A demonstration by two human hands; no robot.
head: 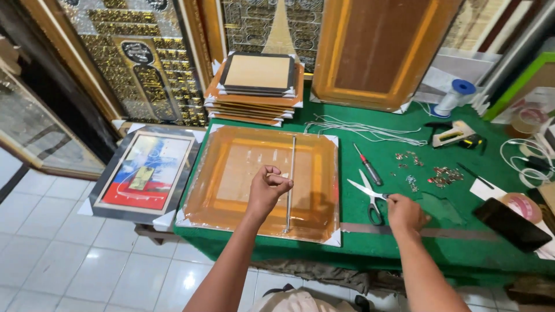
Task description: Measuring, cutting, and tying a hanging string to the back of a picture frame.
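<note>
left hand (267,188) pinching closed over wrapped frame (231,173), just left of metal rod (289,185) running near-to-far | right hand (404,212) closing on scissors (370,195), handles nearest grip, blades pointing far-left on surface (404,242)

Bright, even light from above fills the scene, so the green cloth-covered worktop (370,242) reads clearly and shadows under things stay short and soft. Glare streaks the shiny orange film over the large wrapped picture frame (260,182) and flares on the gilded embossed wall panels (144,69) behind, while the white tiled floor (69,266) gives a pale sheen. The wide lens bends straight edges outward near the corners, and focus stays fairly sharp throughout.
</note>
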